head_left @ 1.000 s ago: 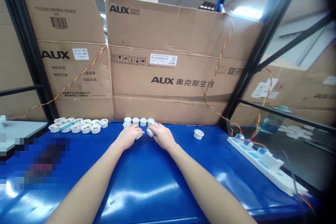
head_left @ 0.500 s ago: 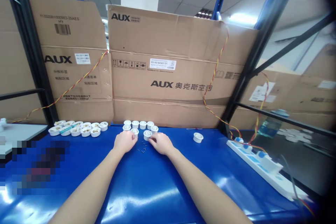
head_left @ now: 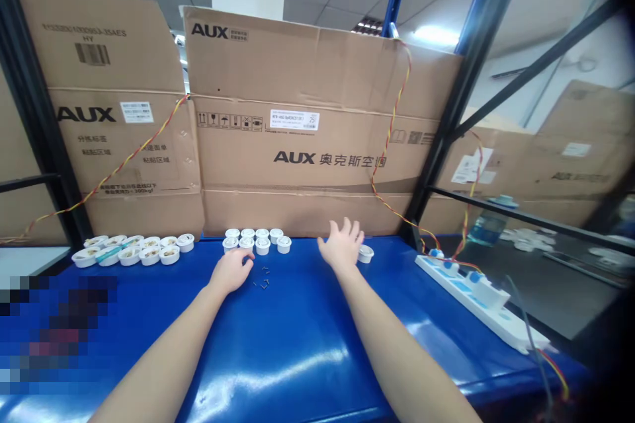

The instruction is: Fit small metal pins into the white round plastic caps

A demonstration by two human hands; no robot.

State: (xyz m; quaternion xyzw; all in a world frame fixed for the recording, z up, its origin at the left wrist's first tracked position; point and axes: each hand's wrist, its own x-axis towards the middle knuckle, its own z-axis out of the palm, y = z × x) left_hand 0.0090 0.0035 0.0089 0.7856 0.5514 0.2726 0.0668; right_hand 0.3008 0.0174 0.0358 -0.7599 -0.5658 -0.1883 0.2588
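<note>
My right hand is raised with its fingers spread, holding nothing, just left of a lone small white round cup that it partly overlaps. My left hand rests low over the table with loosely curled fingers. A gap shows between its thumb and forefinger, and nothing is seen in it. Its fingertips are at the front row of a cluster of small white cups; whether they touch a cup I cannot tell. Several small, thin dark pieces, like screws, lie scattered on the blue tabletop to the right of this hand.
Left of the cluster stands a group of white cups with small contents and a teal stick across them. Cardboard sheets wall off the back. A white power strip with plugs lies at right beside a black rack post.
My right hand has left the cup cluster, moved right to the lone cup and spread its fingers. The left hand's thumb and forefinger have parted. The view has turned slightly right.
</note>
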